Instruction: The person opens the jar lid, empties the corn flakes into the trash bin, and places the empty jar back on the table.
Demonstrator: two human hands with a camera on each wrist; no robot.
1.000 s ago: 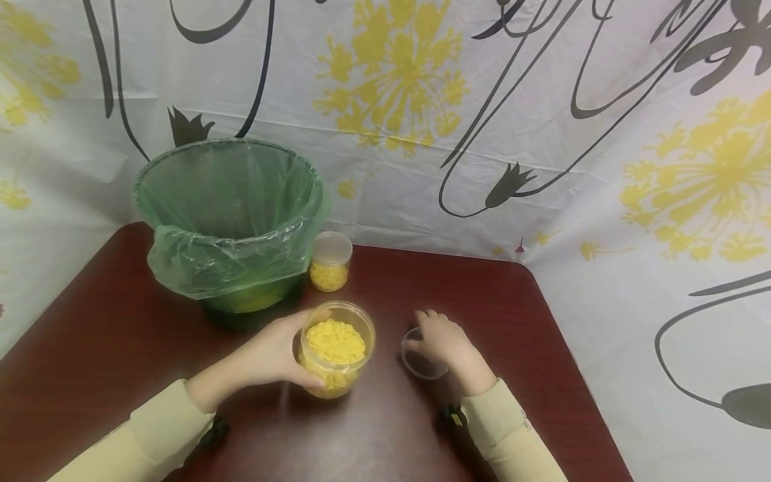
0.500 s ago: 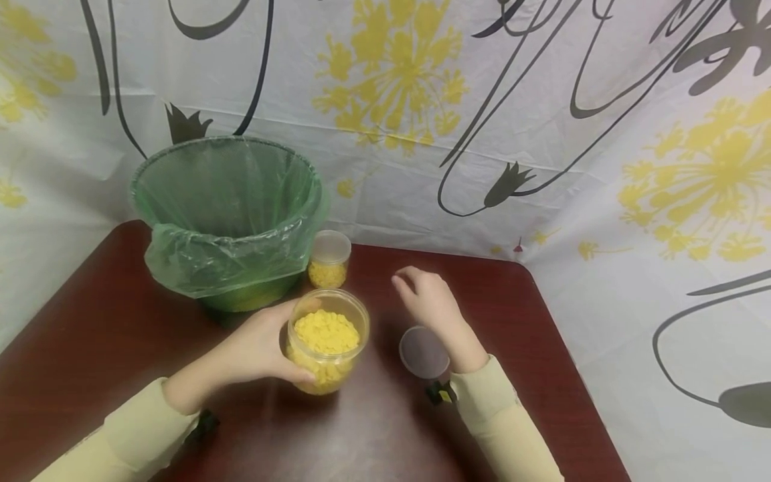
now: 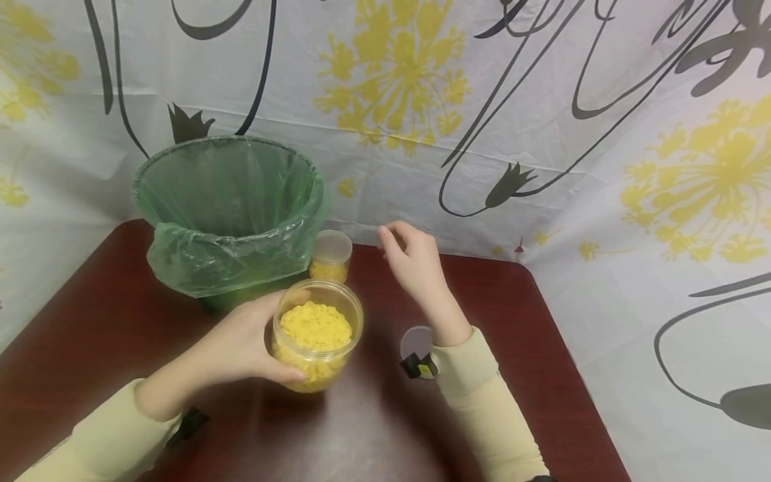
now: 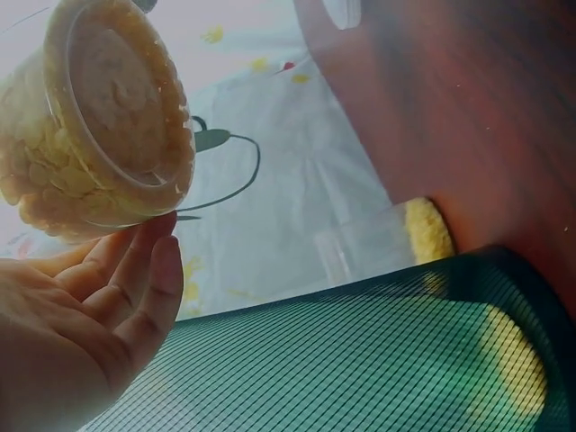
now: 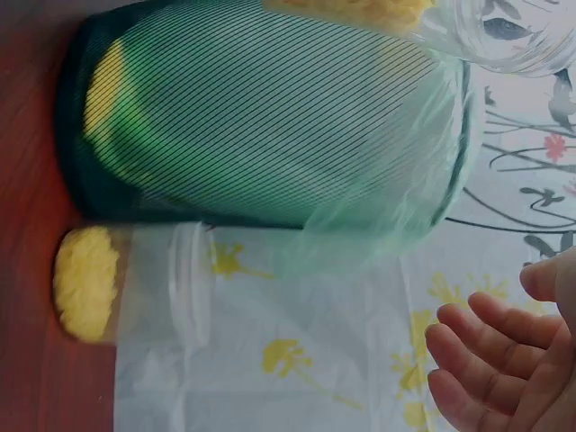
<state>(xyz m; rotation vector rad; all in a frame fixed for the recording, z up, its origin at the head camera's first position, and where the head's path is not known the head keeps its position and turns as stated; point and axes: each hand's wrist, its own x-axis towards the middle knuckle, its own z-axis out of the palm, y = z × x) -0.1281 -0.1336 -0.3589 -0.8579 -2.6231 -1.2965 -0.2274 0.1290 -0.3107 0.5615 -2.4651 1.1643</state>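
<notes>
A clear plastic jar (image 3: 317,328) partly filled with yellow flakes, its mouth uncovered, is held up off the table in my left hand (image 3: 245,341). The fingers and thumb wrap its side, and the jar's underside (image 4: 119,94) faces the left wrist camera. My right hand (image 3: 417,260) hovers with nothing in it, its fingers (image 5: 481,360) loosely bent. Closest to it is a smaller jar (image 3: 332,249) with a whitish lid and yellow bits in the bottom, standing on the table. A round clear lid (image 3: 415,339) lies flat beneath my right wrist, partly covered by the wrist camera.
At the back left stands a green mesh waste bin (image 5: 243,117) lined with a thin green bag (image 3: 231,258); something yellow shows low inside. The smaller jar is right beside it. A patterned white cloth (image 3: 385,167) hangs behind the dark red table (image 3: 337,442).
My right hand has left the round lid, risen, and moved back toward the smaller jar. My left hand has carried the big jar slightly left and up.
</notes>
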